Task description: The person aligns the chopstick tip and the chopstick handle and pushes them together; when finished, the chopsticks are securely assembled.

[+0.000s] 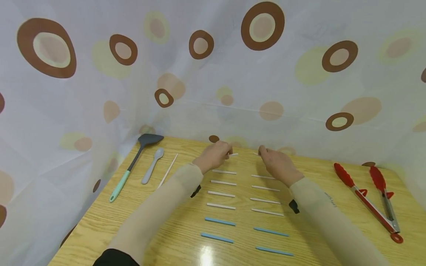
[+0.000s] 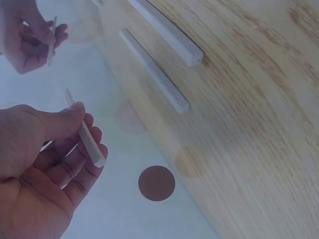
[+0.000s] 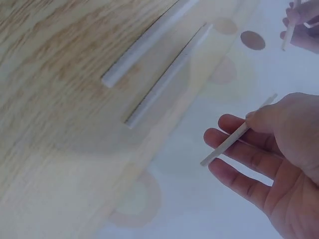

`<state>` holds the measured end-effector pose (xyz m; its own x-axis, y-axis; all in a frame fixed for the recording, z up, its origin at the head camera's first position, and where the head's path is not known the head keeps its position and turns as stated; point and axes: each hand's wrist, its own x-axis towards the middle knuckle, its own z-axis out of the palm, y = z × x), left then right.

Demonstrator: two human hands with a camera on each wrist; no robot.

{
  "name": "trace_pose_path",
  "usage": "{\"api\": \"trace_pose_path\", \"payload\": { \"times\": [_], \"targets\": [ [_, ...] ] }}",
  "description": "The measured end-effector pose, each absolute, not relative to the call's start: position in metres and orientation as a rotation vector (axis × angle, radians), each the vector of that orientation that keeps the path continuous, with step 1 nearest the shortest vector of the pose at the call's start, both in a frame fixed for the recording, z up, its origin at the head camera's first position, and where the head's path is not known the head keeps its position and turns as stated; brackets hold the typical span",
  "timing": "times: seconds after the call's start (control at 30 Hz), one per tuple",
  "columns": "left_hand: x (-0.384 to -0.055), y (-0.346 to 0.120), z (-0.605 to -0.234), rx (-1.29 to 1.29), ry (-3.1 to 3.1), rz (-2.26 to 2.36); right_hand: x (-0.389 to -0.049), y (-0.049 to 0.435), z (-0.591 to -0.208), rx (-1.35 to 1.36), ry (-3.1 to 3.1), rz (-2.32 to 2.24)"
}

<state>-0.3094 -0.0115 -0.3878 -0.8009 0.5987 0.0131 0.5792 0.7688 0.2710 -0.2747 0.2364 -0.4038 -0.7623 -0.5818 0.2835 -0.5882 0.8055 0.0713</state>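
At the back of the table, my left hand [image 1: 215, 153] pinches a slim white stick [image 2: 92, 144] between thumb and fingers. My right hand [image 1: 279, 164], a short way to its right, pinches another white stick [image 3: 227, 146] the same way. Nearer me lie two columns of sticks, each with several white ones behind and two blue ones in front. The left column has a white stick [image 1: 223, 182] and a blue stick [image 1: 219, 221]; the right column has a white stick [image 1: 265, 200] and a blue stick [image 1: 271, 232].
On the left of the wooden table [image 1: 186, 240] lie a spatula with a mint handle [image 1: 119, 186], a grey spoon [image 1: 152, 166] and a long white stick [image 1: 168, 170]. Two red-tipped tongs [image 1: 376, 212] lie at the right. A dotted curtain [image 1: 226, 74] hangs behind the table.
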Motion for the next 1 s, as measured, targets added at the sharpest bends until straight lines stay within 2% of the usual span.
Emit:
{"api": "trace_pose_path", "payload": {
  "times": [0.4, 1.0],
  "targets": [
    [-0.290, -0.023, -0.366, 1.111, 2.951, 0.352, -0.263, 0.236, -0.391, 0.960, -2.645, 0.035],
    [-0.270, -0.031, -0.363, 1.263, 2.955, 0.291, -0.237, 0.228, -0.372, 0.995, -2.553, 0.155]
  ]
}}
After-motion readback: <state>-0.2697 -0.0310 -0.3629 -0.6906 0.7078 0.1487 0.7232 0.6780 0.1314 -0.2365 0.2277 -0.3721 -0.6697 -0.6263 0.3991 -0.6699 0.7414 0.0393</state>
